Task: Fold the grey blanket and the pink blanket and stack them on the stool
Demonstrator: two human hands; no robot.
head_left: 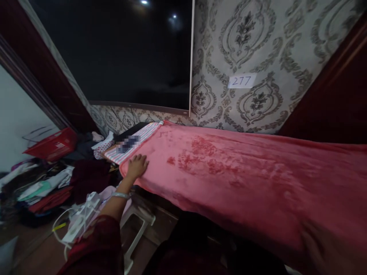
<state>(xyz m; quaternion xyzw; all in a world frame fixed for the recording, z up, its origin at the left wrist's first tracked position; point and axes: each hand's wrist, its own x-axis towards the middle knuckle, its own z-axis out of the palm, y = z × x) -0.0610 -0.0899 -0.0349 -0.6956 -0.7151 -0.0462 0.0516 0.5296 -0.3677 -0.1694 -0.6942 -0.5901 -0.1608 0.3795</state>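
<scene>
A pink-red plush blanket (229, 164) with darker red patches lies spread along a long surface by the wall. My left hand (138, 165) lies flat on its left end, fingers spread, close to the edge. A silvery bangle (120, 195) circles that wrist. At the lower right, my right hand (323, 244) is dim and smeared. Its fingers seem to lie stretched out on the blanket's near side. Beyond the blanket's left hem shows a striped cloth (146, 133), with a blurred-out patch on it.
Above hangs a large dark screen (129, 53). A paper marked 277 (242, 80) is on the patterned wall. Heaped clothes (48, 187) and a red basket (54, 144) lie at left. Below my left arm are a white power strip (82, 217) and a white stool (140, 225).
</scene>
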